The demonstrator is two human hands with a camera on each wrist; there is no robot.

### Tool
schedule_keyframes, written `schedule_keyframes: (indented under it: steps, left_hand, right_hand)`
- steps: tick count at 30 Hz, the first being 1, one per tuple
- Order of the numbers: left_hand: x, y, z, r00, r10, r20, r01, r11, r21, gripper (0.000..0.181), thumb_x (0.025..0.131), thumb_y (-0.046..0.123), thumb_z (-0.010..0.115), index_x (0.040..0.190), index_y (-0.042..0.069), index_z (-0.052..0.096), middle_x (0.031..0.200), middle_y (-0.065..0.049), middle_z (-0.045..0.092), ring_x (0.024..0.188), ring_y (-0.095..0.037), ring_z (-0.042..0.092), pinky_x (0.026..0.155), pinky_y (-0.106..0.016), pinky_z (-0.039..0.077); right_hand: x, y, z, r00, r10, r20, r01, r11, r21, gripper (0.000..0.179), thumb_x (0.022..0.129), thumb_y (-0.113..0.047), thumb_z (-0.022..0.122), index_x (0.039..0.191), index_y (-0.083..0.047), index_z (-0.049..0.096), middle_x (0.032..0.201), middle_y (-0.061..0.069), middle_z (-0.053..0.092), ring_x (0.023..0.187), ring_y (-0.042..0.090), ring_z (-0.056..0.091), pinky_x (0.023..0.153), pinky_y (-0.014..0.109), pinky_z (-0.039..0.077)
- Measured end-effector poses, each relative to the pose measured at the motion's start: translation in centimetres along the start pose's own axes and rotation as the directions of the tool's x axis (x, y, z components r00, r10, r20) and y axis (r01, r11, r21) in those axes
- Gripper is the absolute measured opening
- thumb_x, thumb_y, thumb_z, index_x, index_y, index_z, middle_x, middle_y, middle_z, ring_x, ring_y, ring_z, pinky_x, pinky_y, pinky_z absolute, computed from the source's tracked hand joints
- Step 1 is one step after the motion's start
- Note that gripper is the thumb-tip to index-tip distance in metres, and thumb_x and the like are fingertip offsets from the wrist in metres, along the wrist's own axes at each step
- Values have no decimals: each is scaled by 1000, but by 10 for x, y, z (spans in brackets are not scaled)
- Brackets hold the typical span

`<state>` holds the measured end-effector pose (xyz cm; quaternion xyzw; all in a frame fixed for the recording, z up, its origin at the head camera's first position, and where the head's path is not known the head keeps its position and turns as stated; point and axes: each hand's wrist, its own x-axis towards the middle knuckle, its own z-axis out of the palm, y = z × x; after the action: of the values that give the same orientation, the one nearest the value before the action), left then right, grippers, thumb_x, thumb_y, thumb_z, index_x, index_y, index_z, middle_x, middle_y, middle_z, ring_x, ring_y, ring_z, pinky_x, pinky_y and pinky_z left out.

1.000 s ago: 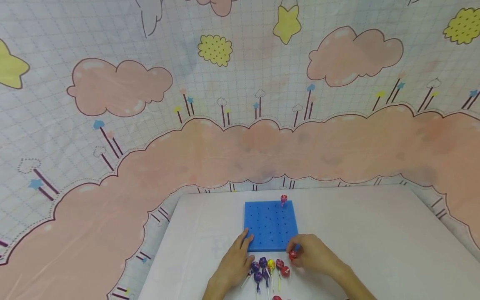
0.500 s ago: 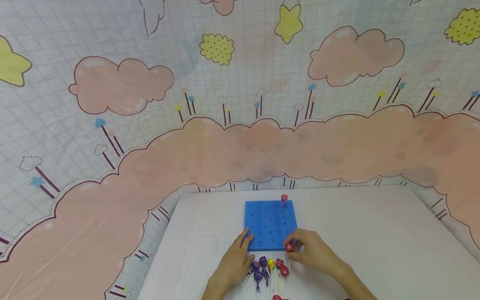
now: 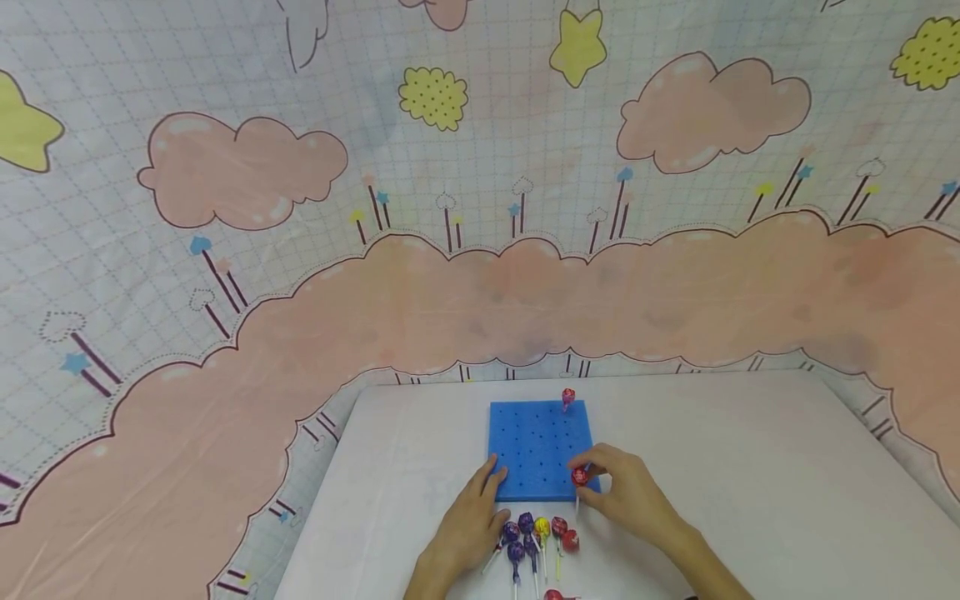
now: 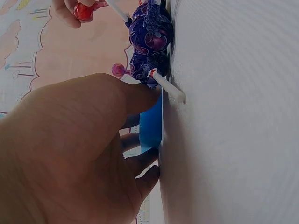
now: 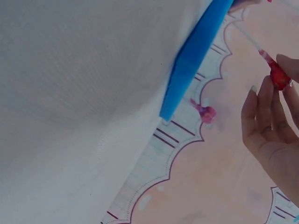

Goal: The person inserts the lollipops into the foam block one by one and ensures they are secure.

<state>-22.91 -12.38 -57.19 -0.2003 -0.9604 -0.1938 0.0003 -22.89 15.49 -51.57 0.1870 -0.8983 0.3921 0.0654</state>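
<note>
Blue and dotted with small holes, a square board [image 3: 536, 450] lies on the white table [image 3: 735, 450], just in from its far edge. Over the board's near right corner the right hand [image 3: 630, 496] has its grip clamped on a red lollipop [image 3: 579, 476], thumb and fingertips pinching the wrapped head, with the white stick pointing down. The right wrist view adds the gathered wrapper below the head and the remaining fingers raised apart; whether the stick's tip touches anything, I cannot tell.

The left hand [image 3: 468, 525] rests against the board's left edge, its grip loose and fingers apart, two fingertips on the blue top. From the left wrist, the board's side shows behind those fingers, and a purple lollipop's stick juts out beside the thumb, details the head view barely gives.

At the board's far right corner a pink lollipop [image 3: 568, 396] stands head up. Between the board's near edge and the bottom of the head view lie purple lollipops [image 3: 516, 552], a yellow lollipop [image 3: 542, 527] and more red lollipops [image 3: 571, 541].
</note>
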Motion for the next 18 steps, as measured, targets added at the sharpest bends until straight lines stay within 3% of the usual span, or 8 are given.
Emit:
schedule_keyframes:
  steps: [18]
  left_hand:
    - [-1, 1, -1, 1000, -6, 9, 7, 1000, -6, 63, 105, 28, 63, 159, 6, 40, 171, -14, 24, 153, -35, 35, 121, -50, 38]
  right_hand:
    - [7, 1, 1, 994, -37, -106, 29, 997, -76, 35, 80, -3, 90, 108, -18, 75, 101, -15, 71, 94, 3, 66, 98, 43, 59]
